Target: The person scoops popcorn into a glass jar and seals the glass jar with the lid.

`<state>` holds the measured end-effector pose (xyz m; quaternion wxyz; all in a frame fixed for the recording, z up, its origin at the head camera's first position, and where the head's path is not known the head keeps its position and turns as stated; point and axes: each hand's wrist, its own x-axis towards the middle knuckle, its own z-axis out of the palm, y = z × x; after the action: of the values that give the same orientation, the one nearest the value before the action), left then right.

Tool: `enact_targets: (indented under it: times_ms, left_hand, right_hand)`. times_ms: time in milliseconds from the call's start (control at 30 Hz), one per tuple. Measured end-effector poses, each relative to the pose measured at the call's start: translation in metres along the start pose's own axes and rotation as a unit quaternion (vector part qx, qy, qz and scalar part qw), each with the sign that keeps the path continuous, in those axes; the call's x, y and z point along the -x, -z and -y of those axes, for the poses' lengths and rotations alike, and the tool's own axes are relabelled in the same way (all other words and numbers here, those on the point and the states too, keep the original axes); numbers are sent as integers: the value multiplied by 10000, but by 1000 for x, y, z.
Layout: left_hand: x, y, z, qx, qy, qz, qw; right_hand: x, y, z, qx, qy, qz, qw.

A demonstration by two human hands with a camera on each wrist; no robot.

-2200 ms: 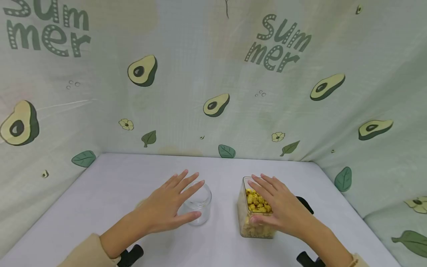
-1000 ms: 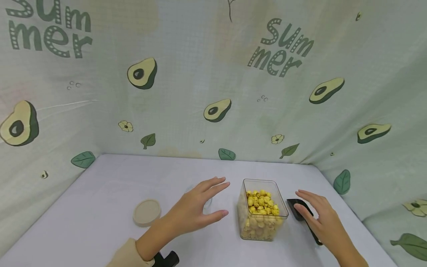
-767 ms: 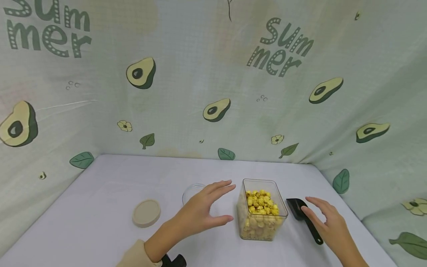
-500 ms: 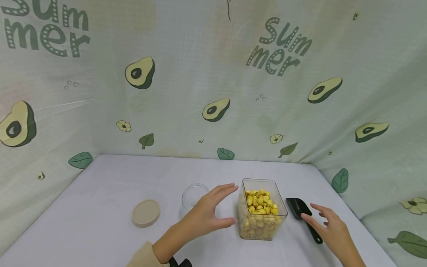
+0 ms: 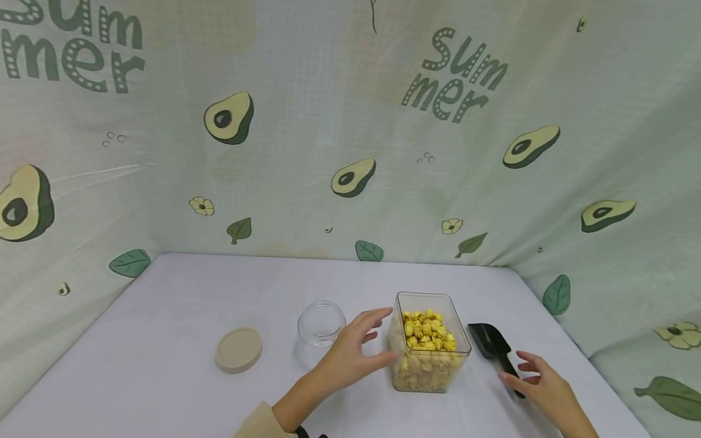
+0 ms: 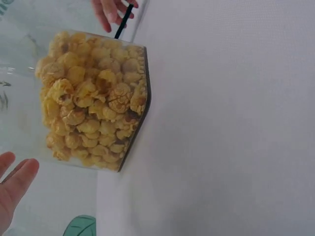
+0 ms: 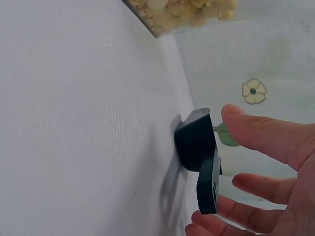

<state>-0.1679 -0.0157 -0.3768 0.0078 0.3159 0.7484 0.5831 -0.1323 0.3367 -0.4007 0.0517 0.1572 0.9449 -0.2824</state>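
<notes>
A clear square container (image 5: 438, 352) of yellow popcorn (image 5: 428, 331) stands on the white-covered table. Just left of it is my left hand (image 5: 353, 359), thumb and fingers spread apart with nothing between them; whether they touch its wall I cannot tell. The left wrist view shows the popcorn (image 6: 93, 103) through the clear side. To the container's right lies a black scoop (image 5: 491, 340). My right hand (image 5: 547, 389) is at the scoop's handle, fingers loosely bent. In the right wrist view, the thumb stands apart from the scoop (image 7: 197, 142), and some fingers are behind its handle.
A round clear glass jar (image 5: 321, 322) stands behind my left hand. Farther left lies a round beige lid (image 5: 238, 350). Avocado-printed cloth (image 5: 296, 121) hangs behind the table (image 5: 191, 316) and along its sides.
My left hand has moved right from the jar to the container's side, uncovering the lid and jar. My right hand has left the container, moving right and down to the scoop's handle.
</notes>
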Motion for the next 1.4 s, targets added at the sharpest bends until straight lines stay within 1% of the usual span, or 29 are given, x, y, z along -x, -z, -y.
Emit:
enact_targets:
  times_ms: [133, 233, 433, 533, 667, 867, 967, 1067, 1233, 1400]
  left_hand:
    - [-2, -7, 3, 340, 243, -26, 9991]
    - [-3, -12, 5, 522, 277, -74, 9982]
    - [-5, -20, 12, 768, 404, -188, 9960]
    - [-7, -24, 16, 984, 475, -213, 9938]
    - [-8, -27, 18, 1221, 503, -258, 9909]
    - [-5, -29, 17, 1524, 628, -359, 9857]
    - [-4, -30, 18, 1594, 705, -407, 9839]
    - [-3, -31, 19, 1610, 774, -421, 9830]
    - [-4, -31, 19, 1605, 769, -409, 9832]
    - [-4, -30, 19, 1547, 767, -419, 9841]
  right_hand:
    - [-2, -3, -6, -120, -86, 178, 9997]
    - [-4, -7, -11, -184, -125, 227, 9995]
    - [-4, -11, -13, -171, 5, 110, 9998]
    - [-3, -12, -11, -165, -21, 11, 9999]
    - [-2, -14, -10, -167, 119, -107, 9997]
    - [-1, -14, -13, -191, 311, -202, 9991]
    - [0, -14, -15, -187, 301, -217, 9991]
    - [1, -13, -16, -168, 191, -232, 9994]
    - [2, -13, -15, -266, 31, -257, 9993]
    - [2, -13, -12, -326, -36, -318, 9990]
